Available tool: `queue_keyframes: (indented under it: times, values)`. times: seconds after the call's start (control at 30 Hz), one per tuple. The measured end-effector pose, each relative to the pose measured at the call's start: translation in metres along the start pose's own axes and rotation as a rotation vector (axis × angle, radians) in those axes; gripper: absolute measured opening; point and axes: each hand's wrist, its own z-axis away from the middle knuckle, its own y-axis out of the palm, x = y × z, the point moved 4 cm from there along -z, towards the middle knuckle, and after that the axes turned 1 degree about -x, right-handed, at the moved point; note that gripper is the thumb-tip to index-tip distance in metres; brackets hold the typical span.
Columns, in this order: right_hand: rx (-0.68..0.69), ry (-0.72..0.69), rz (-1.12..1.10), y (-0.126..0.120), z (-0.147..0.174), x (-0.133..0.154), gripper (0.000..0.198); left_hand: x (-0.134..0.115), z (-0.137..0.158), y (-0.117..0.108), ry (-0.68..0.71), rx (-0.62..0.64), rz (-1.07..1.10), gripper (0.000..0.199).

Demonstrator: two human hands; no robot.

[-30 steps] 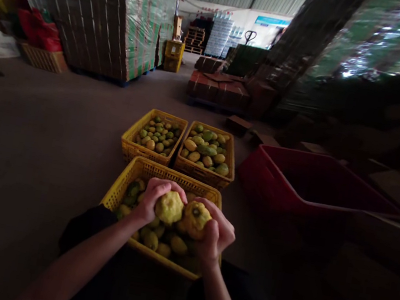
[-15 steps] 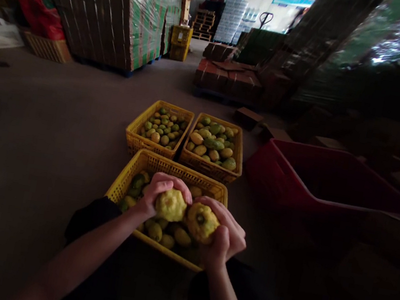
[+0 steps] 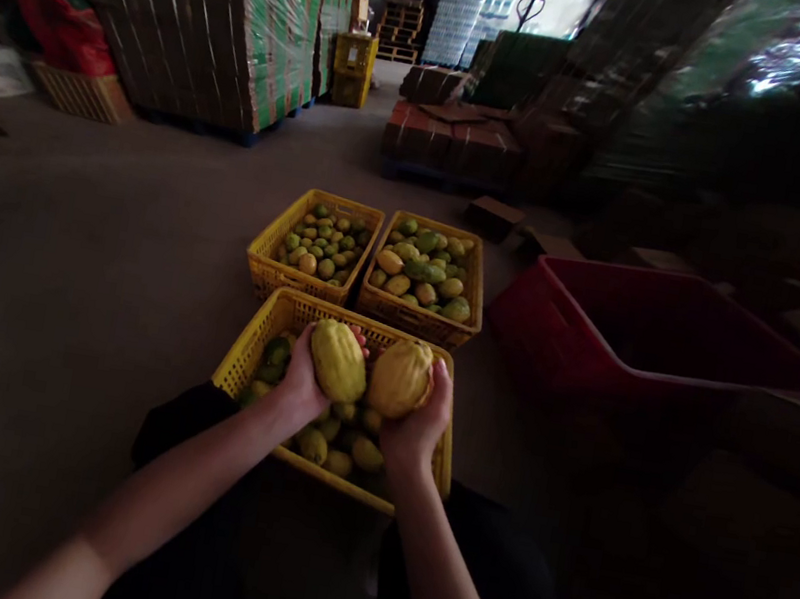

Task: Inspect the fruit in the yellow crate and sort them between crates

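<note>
Cupping a greenish fruit [image 3: 339, 361], the left hand [image 3: 302, 379] hung beside the right hand [image 3: 421, 426], its fingers likewise curled round a yellower fruit [image 3: 401, 379], above the near crate [image 3: 248, 343], seemingly for inspection, the next move calling for steady grips.

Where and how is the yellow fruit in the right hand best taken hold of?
Probably around its rounded middle, coming from above: the yellow fruit rests in the right hand, which wraps its lower right side and leaves its top uncovered.
</note>
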Motion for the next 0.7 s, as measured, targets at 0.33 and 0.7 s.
queue_keyframes:
  times: [0.33, 0.7]
  values:
    - [-0.108, 0.646, -0.174, 0.001, -0.005, -0.022, 0.012, -0.004, -0.007, -0.008, -0.036, -0.211, 0.076, 0.040]
    - [-0.056, -0.092, 0.341, -0.004, -0.026, -0.002, 0.051, 0.005, -0.008, -0.008, 0.029, -0.103, 0.082, 0.030]
